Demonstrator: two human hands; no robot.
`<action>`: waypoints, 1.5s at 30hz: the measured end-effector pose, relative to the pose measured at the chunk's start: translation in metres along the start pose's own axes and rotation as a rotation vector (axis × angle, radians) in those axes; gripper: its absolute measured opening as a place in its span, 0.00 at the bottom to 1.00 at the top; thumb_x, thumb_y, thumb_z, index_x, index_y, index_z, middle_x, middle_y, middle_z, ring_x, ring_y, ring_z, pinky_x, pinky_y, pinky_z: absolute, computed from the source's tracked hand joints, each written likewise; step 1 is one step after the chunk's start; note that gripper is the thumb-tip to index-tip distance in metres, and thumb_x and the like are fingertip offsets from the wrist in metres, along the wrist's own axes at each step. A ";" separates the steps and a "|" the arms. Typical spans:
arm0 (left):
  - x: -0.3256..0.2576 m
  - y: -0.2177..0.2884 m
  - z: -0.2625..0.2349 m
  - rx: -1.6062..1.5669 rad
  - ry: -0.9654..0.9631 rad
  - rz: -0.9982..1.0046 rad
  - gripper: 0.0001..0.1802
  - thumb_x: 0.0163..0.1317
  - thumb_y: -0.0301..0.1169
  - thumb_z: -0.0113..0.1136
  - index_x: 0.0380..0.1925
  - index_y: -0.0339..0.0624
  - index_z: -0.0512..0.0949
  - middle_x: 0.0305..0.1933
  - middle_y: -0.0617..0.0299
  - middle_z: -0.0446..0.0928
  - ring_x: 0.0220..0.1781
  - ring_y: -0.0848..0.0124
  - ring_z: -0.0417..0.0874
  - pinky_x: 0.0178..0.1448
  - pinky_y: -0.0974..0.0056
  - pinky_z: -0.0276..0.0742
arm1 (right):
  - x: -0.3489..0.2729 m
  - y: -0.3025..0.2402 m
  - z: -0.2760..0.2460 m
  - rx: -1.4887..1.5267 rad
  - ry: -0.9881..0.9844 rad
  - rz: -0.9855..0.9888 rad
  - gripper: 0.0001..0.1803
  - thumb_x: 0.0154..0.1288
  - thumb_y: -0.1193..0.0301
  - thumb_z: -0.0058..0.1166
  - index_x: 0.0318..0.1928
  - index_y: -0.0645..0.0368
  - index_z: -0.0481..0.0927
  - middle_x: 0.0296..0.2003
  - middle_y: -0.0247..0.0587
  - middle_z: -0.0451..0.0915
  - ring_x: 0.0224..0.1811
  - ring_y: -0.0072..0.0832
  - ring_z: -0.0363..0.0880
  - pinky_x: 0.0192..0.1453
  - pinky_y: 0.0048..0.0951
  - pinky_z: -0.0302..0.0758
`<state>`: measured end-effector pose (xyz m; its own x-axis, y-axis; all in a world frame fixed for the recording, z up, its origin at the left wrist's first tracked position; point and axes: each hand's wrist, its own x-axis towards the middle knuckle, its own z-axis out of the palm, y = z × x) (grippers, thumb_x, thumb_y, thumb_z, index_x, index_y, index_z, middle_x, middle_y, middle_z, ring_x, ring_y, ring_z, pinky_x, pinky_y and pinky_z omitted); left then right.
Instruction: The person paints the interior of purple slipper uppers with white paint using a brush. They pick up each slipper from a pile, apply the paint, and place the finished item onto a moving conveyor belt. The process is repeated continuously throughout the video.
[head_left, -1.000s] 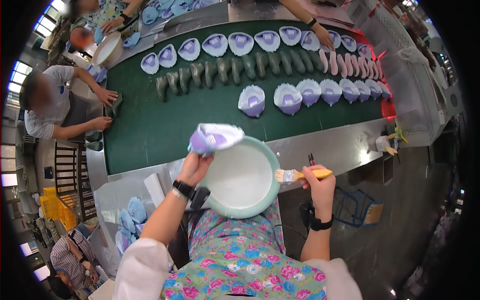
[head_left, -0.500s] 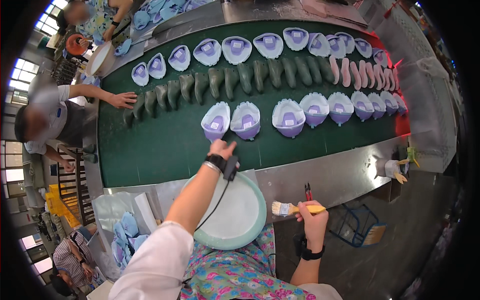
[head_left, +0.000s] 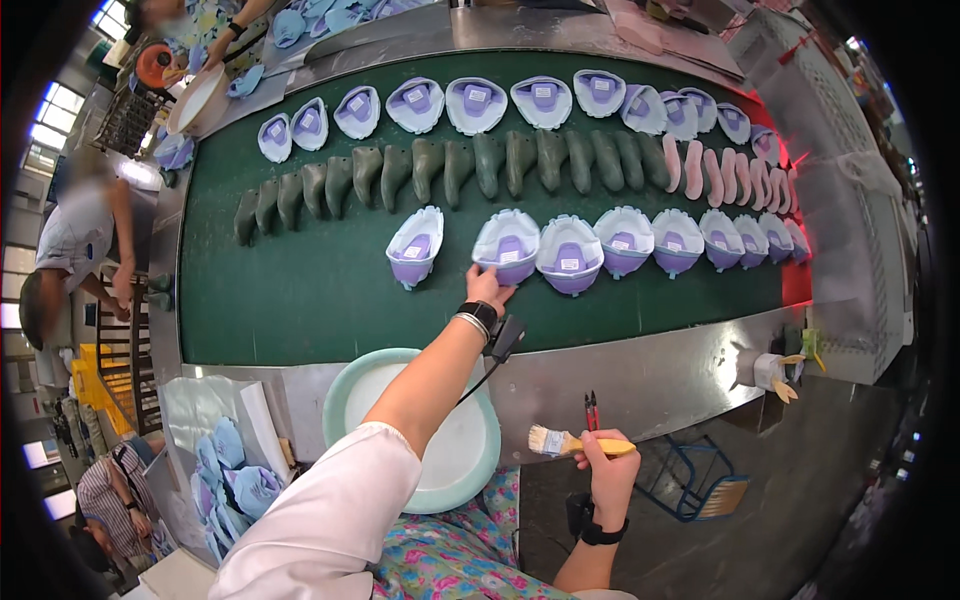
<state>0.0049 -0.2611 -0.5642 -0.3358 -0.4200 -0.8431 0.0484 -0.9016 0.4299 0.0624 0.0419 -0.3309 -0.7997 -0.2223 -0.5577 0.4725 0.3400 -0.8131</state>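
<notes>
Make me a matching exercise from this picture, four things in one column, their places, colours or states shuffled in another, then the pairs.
1. Left hand
2. Brush
3. Basin
4. Dark foot-shaped forms

A. Pale green at the rim
B. Lined up between rows of purple-and-white pieces
C. Touching a purple-and-white piece
D. Held in the right hand

Pairs: 1-C, 2-D, 3-A, 4-B

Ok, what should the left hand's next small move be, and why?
I'd probably ease the left hand off the upper it touches: that piece sits on the green belt, close beside its right neighbour, so more pushing might crowd the row. The right hand can likely just hold the brush away from the uppers.
</notes>
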 end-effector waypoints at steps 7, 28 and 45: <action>0.002 0.079 -0.092 0.111 0.548 0.241 0.26 0.61 0.29 0.55 0.59 0.32 0.69 0.63 0.44 0.69 0.62 0.54 0.72 0.62 0.43 0.71 | 0.003 -0.007 0.014 0.029 -0.034 -0.029 0.07 0.65 0.75 0.63 0.34 0.67 0.81 0.25 0.37 0.81 0.23 0.19 0.80 0.28 0.19 0.75; -0.209 0.151 -0.198 0.161 -0.257 0.317 0.24 0.66 0.35 0.58 0.62 0.42 0.72 0.56 0.58 0.75 0.60 0.65 0.75 0.59 0.57 0.76 | -0.011 -0.022 0.072 -0.288 -0.095 -0.302 0.09 0.70 0.69 0.57 0.40 0.64 0.79 0.29 0.34 0.79 0.26 0.18 0.72 0.31 0.18 0.68; -0.343 0.121 -0.688 0.910 0.941 0.489 0.32 0.48 0.38 0.75 0.50 0.39 0.69 0.43 0.42 0.81 0.47 0.41 0.82 0.50 0.47 0.77 | -0.185 -0.057 0.329 -0.494 -0.598 -0.605 0.11 0.77 0.70 0.47 0.49 0.63 0.79 0.41 0.35 0.81 0.35 0.17 0.75 0.37 0.18 0.70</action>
<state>0.7736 -0.2972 -0.4458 0.3052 -0.9069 -0.2905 -0.7663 -0.4150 0.4904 0.3052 -0.2367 -0.2357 -0.4722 -0.8643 -0.1733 -0.2724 0.3300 -0.9038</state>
